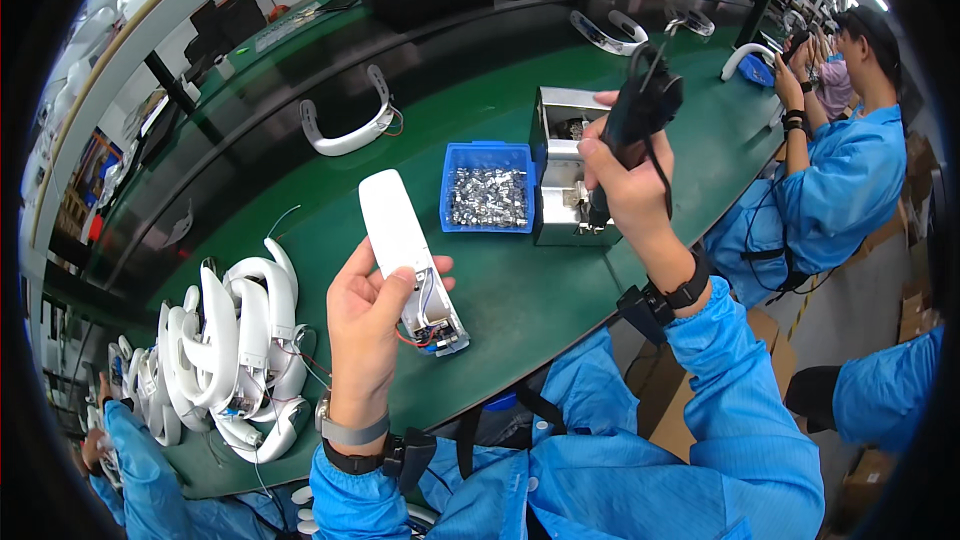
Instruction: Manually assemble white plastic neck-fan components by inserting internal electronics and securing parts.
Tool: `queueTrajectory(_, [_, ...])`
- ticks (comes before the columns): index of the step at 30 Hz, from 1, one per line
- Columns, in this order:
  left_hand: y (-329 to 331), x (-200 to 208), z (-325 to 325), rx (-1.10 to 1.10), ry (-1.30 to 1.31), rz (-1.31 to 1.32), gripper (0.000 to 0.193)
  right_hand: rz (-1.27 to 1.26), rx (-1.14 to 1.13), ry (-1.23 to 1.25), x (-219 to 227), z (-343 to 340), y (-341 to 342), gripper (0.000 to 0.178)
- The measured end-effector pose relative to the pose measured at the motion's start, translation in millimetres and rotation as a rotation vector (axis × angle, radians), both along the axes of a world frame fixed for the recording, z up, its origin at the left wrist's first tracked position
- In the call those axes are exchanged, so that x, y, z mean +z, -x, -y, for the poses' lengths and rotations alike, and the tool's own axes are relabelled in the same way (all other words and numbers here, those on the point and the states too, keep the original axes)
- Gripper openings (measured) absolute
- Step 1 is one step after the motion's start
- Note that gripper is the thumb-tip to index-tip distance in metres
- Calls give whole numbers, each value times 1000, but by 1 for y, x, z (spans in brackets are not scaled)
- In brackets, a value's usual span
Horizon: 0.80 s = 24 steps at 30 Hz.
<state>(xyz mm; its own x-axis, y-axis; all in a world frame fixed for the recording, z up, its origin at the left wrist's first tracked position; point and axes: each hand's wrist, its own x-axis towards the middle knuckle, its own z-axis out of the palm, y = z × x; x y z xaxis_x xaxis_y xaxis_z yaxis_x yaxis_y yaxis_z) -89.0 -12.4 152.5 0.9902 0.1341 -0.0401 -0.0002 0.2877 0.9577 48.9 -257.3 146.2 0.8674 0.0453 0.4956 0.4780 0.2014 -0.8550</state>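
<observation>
My left hand (365, 310) is closed around a long white plastic housing (392, 212), tilted over the table. Its lower end is uncovered, showing wires and a small circuit board (436, 334). In my right hand (640, 180) is a black electric screwdriver (645, 100), held upright with its cable running from the top. The tool's lower end is over a silver metal box (572, 100) that looks like a screw feeder; I cannot tell whether the tip touches it. Left of the box stands a blue bin (487, 150) full of small metal parts.
A pile of white curved housings (215, 340) with loose wires lies at the left. More curved white pieces (345, 145) rest farther back on the green table (520, 290). A co-worker in blue (840, 180) sits at the right; other people work at the far side and lower left.
</observation>
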Motion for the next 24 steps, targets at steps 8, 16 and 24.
queueTrajectory(8, [1, -7, -4, -48, 73, 42, 43, 234, 250, 4, 89, -43, 31, 87])
queueTrajectory(16, [5, -8, -7, -55, 80, 68, 43, 20, 553, -203, 139, -112, 59, 56])
queueTrajectory(24, [6, -4, -3, -45, 93, 92, 44, 78, 586, -251, 125, -140, 53, 77])
